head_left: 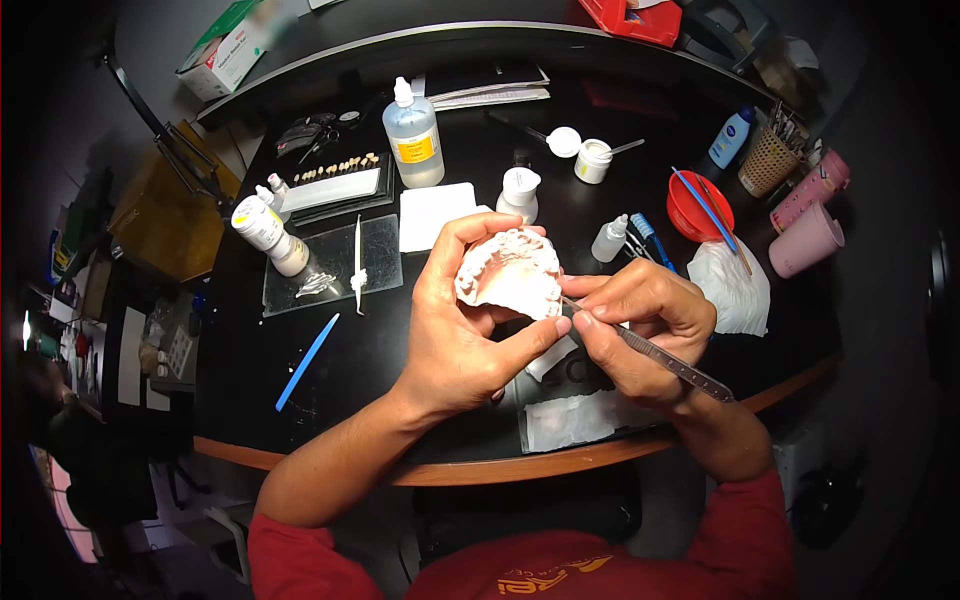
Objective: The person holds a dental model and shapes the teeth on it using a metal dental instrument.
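Note:
A pale dental cast with a row of teeth along its curved edge is held up over the middle of the desk. My left hand grips it, fingers around the far left side and thumb at the near edge. In my right hand is a dark metal scalpel handle, pinched between thumb and fingers. Its front end points at the right edge of the cast; the blade is too small to make out. My left thumb tip is close to my right fingertips.
On the black desk are a large bottle, a glass slab, a blue stick, an open jar, a small dropper bottle, a red bowl, a white tissue and a pink cup.

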Demonstrator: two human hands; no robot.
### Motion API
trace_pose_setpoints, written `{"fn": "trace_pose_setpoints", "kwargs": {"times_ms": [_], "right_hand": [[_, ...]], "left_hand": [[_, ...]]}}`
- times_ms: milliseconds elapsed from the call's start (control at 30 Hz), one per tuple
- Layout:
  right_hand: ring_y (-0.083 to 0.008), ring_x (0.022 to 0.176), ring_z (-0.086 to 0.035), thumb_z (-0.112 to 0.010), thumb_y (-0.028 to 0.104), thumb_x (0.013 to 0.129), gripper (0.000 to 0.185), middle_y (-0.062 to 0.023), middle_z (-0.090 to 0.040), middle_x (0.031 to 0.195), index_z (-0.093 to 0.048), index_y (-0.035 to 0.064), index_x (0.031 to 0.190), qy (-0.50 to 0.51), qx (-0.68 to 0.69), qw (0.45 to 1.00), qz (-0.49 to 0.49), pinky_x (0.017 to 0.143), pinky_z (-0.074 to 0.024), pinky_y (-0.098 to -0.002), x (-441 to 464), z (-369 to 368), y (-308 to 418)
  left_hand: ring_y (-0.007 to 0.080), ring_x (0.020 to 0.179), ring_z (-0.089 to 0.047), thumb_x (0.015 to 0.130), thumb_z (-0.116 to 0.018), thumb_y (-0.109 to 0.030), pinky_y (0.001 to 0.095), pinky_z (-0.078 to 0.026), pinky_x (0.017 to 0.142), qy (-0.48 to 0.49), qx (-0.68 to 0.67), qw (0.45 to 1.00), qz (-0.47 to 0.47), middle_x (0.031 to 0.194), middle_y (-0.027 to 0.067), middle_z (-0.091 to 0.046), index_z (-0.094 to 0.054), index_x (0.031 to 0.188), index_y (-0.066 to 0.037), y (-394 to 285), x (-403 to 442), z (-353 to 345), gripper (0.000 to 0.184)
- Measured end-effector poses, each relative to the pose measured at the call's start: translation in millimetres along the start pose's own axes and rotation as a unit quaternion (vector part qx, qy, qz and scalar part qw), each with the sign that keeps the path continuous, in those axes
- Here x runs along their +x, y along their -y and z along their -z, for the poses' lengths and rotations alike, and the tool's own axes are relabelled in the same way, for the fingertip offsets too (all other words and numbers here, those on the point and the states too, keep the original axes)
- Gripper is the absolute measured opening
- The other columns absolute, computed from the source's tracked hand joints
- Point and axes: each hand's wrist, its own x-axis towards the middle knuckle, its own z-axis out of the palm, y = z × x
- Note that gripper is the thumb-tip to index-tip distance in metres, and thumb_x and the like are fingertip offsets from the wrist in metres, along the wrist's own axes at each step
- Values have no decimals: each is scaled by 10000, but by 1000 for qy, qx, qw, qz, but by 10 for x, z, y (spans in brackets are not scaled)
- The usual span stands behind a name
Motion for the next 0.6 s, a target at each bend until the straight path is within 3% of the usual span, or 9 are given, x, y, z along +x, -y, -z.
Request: {"fn": "trace_pose_setpoints", "kwargs": {"times_ms": [600], "right_hand": [[-205, 770, -740, -733, -147, 783, 139, -150, -706, 821, -691, -33, 851, 25, -23, 999, 21, 883, -655, -445, 21, 28, 35]], "left_hand": [[210, 1165, -653, 805, -845, 88, 351, -621, 967, 1, -6, 1000, 15, 1271, 151, -579, -440, 1442, -3, -17, -3, -20, 760]]}}
